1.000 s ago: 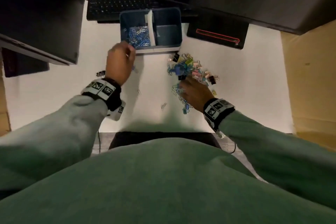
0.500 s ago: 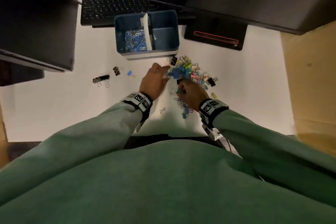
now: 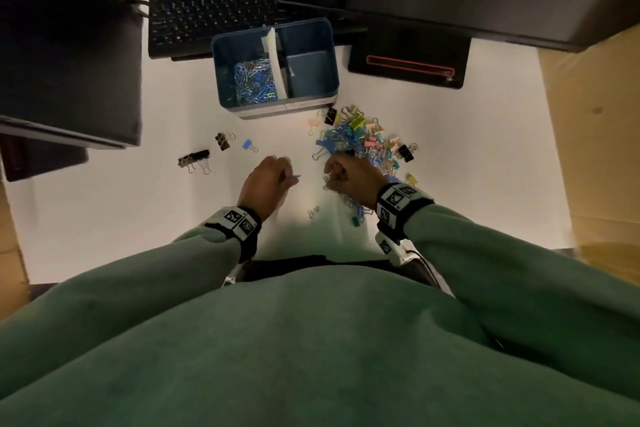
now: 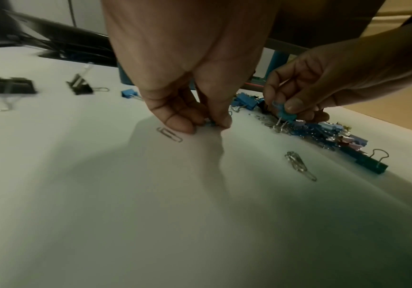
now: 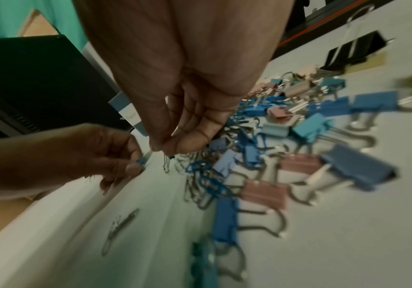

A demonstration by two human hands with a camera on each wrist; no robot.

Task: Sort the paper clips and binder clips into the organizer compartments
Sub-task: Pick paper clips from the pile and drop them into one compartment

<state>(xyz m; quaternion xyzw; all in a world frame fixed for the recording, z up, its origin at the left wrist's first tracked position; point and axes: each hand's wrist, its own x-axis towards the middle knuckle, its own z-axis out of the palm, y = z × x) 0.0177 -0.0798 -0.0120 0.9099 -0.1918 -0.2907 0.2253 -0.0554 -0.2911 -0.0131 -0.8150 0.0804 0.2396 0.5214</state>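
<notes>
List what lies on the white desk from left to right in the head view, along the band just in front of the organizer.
Long black binder clip → small black binder clip → lone blue binder clip → left hand → right hand → black binder clip at the pile's right edge.

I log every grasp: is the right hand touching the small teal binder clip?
Touching. The left wrist view shows the right hand pinching the teal binder clip between thumb and fingertip.
</notes>
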